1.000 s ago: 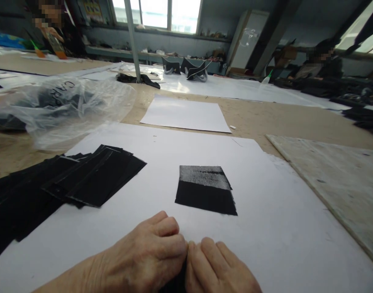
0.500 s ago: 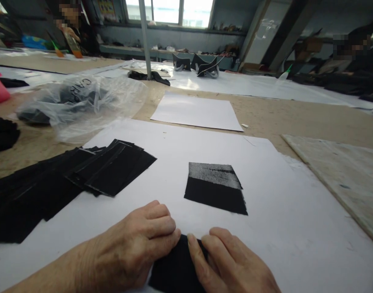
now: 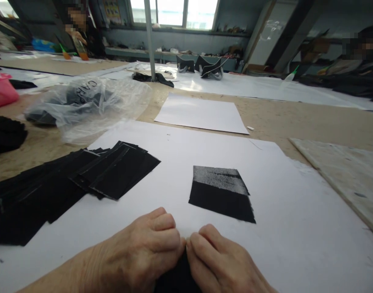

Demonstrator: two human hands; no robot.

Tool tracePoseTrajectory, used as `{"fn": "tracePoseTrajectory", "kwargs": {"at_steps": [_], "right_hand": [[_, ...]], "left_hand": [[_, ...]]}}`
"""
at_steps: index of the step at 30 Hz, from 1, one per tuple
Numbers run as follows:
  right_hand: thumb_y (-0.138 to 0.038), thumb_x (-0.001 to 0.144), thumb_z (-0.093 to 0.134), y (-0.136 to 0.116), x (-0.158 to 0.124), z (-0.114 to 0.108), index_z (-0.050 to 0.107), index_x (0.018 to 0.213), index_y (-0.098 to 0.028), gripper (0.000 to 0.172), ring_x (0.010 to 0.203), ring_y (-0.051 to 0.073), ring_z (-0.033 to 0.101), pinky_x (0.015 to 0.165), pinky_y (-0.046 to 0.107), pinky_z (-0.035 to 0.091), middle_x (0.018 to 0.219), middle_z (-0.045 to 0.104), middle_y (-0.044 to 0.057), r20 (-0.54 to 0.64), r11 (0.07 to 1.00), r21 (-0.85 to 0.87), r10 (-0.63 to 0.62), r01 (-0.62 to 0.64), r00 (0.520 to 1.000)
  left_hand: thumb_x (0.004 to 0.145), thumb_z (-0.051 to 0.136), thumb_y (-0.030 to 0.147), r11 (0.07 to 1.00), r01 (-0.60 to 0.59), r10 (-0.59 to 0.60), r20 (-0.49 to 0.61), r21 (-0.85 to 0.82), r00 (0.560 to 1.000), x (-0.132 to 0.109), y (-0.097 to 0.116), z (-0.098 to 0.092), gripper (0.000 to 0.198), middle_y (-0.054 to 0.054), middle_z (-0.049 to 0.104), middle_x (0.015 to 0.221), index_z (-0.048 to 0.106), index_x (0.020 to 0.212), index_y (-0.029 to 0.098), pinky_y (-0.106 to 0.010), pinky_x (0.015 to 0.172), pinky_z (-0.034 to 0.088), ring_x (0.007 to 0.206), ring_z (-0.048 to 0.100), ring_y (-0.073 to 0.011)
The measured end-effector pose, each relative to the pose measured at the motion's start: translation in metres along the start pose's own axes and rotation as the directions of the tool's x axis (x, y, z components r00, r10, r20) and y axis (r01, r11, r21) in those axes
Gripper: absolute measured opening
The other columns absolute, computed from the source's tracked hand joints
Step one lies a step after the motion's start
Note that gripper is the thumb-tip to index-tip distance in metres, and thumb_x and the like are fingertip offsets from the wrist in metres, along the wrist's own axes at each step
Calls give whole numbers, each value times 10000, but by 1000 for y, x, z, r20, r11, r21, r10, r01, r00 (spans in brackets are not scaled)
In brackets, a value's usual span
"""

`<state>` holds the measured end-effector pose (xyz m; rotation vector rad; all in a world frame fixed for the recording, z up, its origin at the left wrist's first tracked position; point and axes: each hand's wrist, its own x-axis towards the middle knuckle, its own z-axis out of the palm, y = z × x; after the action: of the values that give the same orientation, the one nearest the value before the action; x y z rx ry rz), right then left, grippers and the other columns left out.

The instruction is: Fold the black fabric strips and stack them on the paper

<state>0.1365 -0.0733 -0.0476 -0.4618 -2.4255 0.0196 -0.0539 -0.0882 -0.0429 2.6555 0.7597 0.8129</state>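
My left hand (image 3: 143,252) and my right hand (image 3: 219,264) meet at the near edge of a large white sheet (image 3: 278,228). Their fingertips touch, and both pinch a black fabric piece (image 3: 177,278) that is mostly hidden under them. A folded black fabric piece (image 3: 221,193) with a grey, shiny upper band lies flat just beyond my right hand. A fanned stack of black fabric strips (image 3: 82,179) spreads to the left of my left hand.
A crumpled clear plastic bag (image 3: 85,101) lies at the far left, a smaller white sheet (image 3: 201,114) beyond the large one. A pale board (image 3: 347,175) sits at the right. A metal pole (image 3: 149,40) stands behind. Other people work at far tables.
Half a second ago my hands were slightly apart with the black piece showing between them. They have closed together over it, and the view shifted a little to the left.
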Motion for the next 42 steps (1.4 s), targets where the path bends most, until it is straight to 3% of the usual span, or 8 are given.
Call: {"fn": "tracePoseTrajectory", "kwargs": {"at_steps": [4, 10, 15, 22, 26, 33, 38, 42], "right_hand": [[44, 763, 481, 3, -6, -5, 567, 563, -113, 268, 628, 156, 446, 456, 255, 385, 646, 542, 76, 0, 1000, 9, -16, 16, 1000], [9, 798, 439, 6, -7, -8, 647, 895, -31, 232, 660, 159, 459, 487, 254, 437, 744, 580, 96, 40, 998, 56, -14, 12, 999], [-24, 798, 373, 13, -4, -8, 610, 1023, -48, 328, 637, 162, 449, 451, 255, 402, 752, 562, 84, 127, 995, 99, -1, -11, 992], [-66, 831, 366, 17, 5, -6, 591, 1038, -70, 306, 591, 153, 422, 407, 269, 340, 719, 558, 35, 155, 995, 83, -61, 49, 986], [-101, 866, 345, 16, 4, 0, 589, 1000, -110, 278, 564, 140, 395, 396, 286, 289, 684, 533, 12, 180, 997, 58, -67, 58, 981], [-48, 813, 400, 5, 4, 8, 540, 765, -177, 197, 585, 152, 395, 431, 313, 253, 714, 536, 4, 179, 998, -39, -35, 43, 983], [-64, 815, 392, 5, 3, -1, 553, 1071, -105, 305, 657, 174, 460, 519, 300, 359, 775, 562, 44, 140, 1000, -9, 12, -11, 990], [-127, 836, 484, 12, -12, -14, 529, 1041, -122, 210, 713, 182, 483, 606, 305, 400, 810, 544, 62, 141, 988, -31, 153, -151, 978]], "left_hand": [[758, 385, -23, 993, 56, -58, -16, -107, 998, -4, -8, -11, 303, -55, 540, 743, 570, 949, 122, -290, 631, 410, 695, 461, -152], [721, 371, -50, 975, 130, -141, -49, -179, 989, -12, -13, -16, 366, -51, 567, 778, 607, 917, 150, -291, 662, 407, 721, 483, -143], [733, 416, -4, 986, 144, -162, -258, -89, 953, -15, -4, -19, 279, -48, 545, 722, 614, 873, 134, -287, 597, 358, 643, 460, -128], [637, 355, 73, 993, 93, -90, 39, -73, 995, -7, 9, -20, 177, 12, 382, 472, 499, 604, 171, -309, 457, 289, 450, 350, -126], [612, 357, 70, 991, 108, -104, 43, -84, 994, -9, 8, -19, 222, 14, 400, 486, 550, 666, 164, -299, 470, 315, 461, 382, -125], [553, 365, 90, 986, 96, -93, 28, -140, 995, -11, 4, -16, 93, 22, 323, 494, 352, 537, 180, -305, 453, 250, 449, 300, -112], [521, 384, 102, 971, 125, -121, 35, -202, 992, -12, 4, -16, 102, 17, 337, 490, 340, 549, 189, -301, 475, 264, 460, 344, -122], [570, 425, 89, 951, 177, -166, 65, -255, 984, -14, 3, -17, 109, 19, 380, 507, 443, 614, 186, -285, 500, 303, 476, 382, -122]]}}
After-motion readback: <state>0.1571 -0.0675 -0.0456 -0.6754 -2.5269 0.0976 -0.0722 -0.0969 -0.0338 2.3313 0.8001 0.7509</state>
